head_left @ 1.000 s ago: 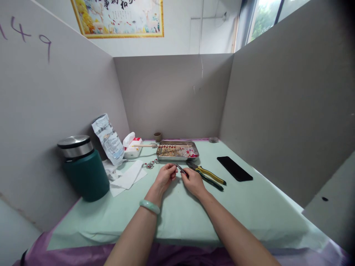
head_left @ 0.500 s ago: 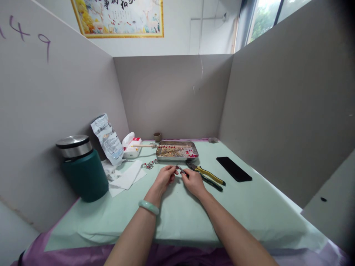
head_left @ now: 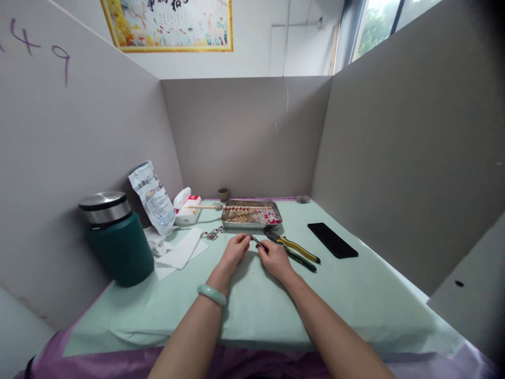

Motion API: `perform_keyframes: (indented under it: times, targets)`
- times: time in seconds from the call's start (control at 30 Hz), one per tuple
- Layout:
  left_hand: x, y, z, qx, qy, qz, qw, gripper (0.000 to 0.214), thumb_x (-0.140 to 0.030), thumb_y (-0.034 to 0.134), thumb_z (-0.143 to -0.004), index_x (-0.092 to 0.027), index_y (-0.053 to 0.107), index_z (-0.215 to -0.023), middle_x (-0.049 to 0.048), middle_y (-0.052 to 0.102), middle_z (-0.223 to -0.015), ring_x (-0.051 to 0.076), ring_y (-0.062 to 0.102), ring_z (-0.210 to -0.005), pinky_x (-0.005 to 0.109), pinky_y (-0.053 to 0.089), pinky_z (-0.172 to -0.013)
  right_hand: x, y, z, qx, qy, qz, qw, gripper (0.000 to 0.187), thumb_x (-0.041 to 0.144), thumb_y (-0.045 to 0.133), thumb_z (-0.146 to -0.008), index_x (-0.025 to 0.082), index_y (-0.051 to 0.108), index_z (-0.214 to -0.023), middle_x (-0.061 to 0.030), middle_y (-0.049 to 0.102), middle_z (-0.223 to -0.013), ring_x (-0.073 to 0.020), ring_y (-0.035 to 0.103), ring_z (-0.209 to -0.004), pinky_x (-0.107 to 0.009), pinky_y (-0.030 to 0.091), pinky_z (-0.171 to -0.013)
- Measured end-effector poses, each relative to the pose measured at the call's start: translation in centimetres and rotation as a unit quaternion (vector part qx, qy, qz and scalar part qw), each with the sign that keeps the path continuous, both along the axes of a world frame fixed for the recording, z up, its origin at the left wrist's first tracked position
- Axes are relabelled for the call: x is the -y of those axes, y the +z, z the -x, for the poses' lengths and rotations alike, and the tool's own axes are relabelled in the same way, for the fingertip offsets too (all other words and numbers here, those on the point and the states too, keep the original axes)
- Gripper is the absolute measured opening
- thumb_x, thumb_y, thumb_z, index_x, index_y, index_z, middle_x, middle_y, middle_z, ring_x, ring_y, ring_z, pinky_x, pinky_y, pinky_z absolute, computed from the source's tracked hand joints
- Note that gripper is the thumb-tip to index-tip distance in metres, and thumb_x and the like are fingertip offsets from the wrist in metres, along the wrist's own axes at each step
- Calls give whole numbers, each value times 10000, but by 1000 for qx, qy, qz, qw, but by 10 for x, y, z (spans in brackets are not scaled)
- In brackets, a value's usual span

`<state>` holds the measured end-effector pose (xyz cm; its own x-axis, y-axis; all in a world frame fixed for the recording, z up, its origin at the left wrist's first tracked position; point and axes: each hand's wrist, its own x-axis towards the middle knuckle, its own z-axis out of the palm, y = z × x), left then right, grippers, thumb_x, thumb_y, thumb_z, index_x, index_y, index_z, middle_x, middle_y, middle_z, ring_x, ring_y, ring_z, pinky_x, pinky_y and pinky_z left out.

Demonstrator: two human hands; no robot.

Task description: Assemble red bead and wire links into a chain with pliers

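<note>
My left hand, with a pale green bangle on its wrist, is closed in a pinch above the table. What its fingertips hold is too small to make out. In my right hand is a slim pointed metal tool, whose tip reaches to the left fingertips. Its handle is hidden in the fist. Just beyond both hands lies a metal tray of small gold, clear and red beads, with a beaded wooden stick across it. A red-beaded silver chain piece rests left of the tray.
Yellow-and-black pliers lie right of my right hand, with a black phone farther right. At left stand a green flask, a pouch, a tissue pack and loose tissues. Grey panels enclose the table.
My left fingers have curled in a little and shifted slightly left, still meeting the tool's tip. The right hand keeps its grip in nearly the same place.
</note>
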<state>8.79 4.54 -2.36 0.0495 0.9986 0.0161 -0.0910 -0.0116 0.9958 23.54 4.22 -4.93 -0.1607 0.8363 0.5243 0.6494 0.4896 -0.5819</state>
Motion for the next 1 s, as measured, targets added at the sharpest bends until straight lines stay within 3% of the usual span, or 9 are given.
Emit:
perform_keyframes:
  times: [0.17, 0.47, 0.8, 1.0]
  targets:
    - [-2, -1, -1, -30, 31, -31, 999, 155, -310, 635, -703, -167, 591, -664, -72, 370, -451, 59, 252, -408, 212, 131, -408, 1, 2, 0, -16, 12, 13, 1000, 215, 235, 477, -813, 193, 685, -777, -28, 667, -684, -159, 566, -612, -240, 342, -587]
    - [0, 2, 0, -34, 13, -67, 997, 225, -390, 619, -702, -165, 611, -705, -72, 362, -447, 67, 260, -409, 208, 160, -410, 1, 9, -2, -60, 56, 58, 995, 260, 240, 444, -803, 173, 694, -776, 11, 624, -586, -138, 528, -533, -212, 368, -515]
    - [-4, -3, 0, -40, 47, -102, 993, 255, -386, 628, -713, -157, 676, -815, -64, 393, -477, 78, 304, -443, 212, 218, -439, -2, 1, 1, -48, 15, -11, 999, 210, 240, 460, -841, 185, 663, -831, -48, 685, -788, -187, 607, -730, -250, 397, -670]
    - [-6, -2, 1, -57, 63, -128, 988, 209, -349, 649, -699, -163, 687, -788, -38, 473, -511, 96, 386, -487, 216, 277, -474, -2, 1, 0, -36, 15, -35, 999, 194, 205, 462, -829, 188, 653, -859, -56, 685, -846, -199, 618, -785, -262, 408, -704]
